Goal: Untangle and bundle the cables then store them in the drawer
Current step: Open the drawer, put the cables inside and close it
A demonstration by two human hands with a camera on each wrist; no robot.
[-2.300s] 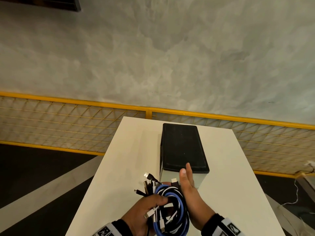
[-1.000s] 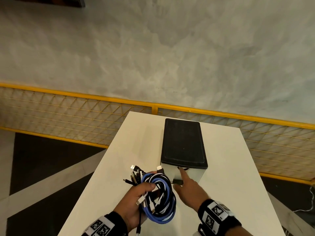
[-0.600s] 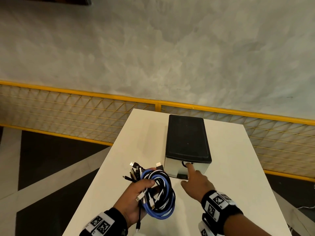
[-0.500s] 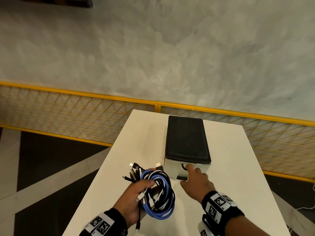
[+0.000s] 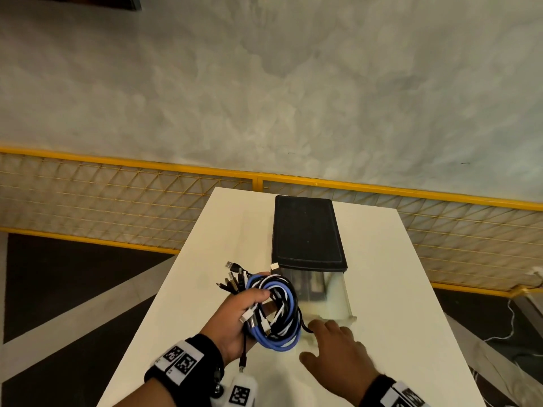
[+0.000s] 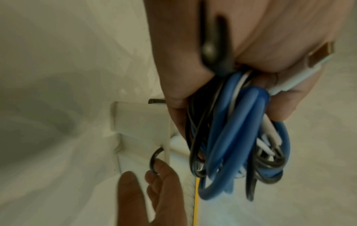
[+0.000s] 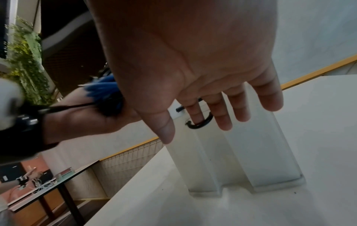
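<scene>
A coiled bundle of blue, black and white cables [image 5: 279, 315] [image 6: 231, 130] is gripped in my left hand [image 5: 255, 306], just left of the drawer. The drawer box [image 5: 307, 230] has a black lid and stands on the white table [image 5: 396, 289]. Its translucent drawer [image 5: 338, 301] [image 7: 251, 152] is pulled out toward me. My right hand [image 5: 332, 342] is at the drawer's front, its index finger hooked through the black ring handle [image 7: 203, 123] [image 6: 153, 159] and the other fingers fairly straight. The bundle hides part of the drawer's left side.
A yellow mesh fence [image 5: 117, 201] runs behind the table, with a grey concrete wall [image 5: 264, 83] above it. The table's left edge drops to a dark floor [image 5: 58, 289]. In the right wrist view another table [image 7: 48, 183] stands far off at the lower left.
My right hand went from beside the bundle to the drawer's front, hooked the ring handle and pulled the drawer out toward me. The left hand has kept hold of the bundle.
</scene>
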